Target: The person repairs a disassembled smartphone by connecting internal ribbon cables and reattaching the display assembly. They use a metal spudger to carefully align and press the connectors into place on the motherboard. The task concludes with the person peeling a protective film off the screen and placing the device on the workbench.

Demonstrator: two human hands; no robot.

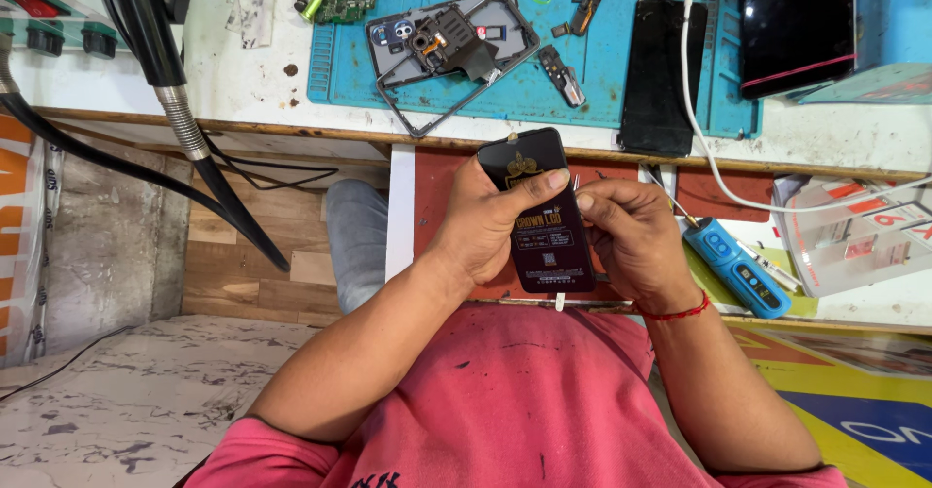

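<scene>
My left hand grips a flat black phone screen panel with gold print on its back, thumb laid across its upper part. My right hand rests against the panel's right edge, fingertips pinching something small near its top right corner; what it pinches is too small to tell. A thin white tab hangs from the panel's lower edge. Both hands hover over my lap, just in front of the workbench edge.
On the blue work mat lies an opened phone frame with loose parts. A black phone and a white cable lie to the right. A blue electric screwdriver rests by my right hand. Black hoses hang left.
</scene>
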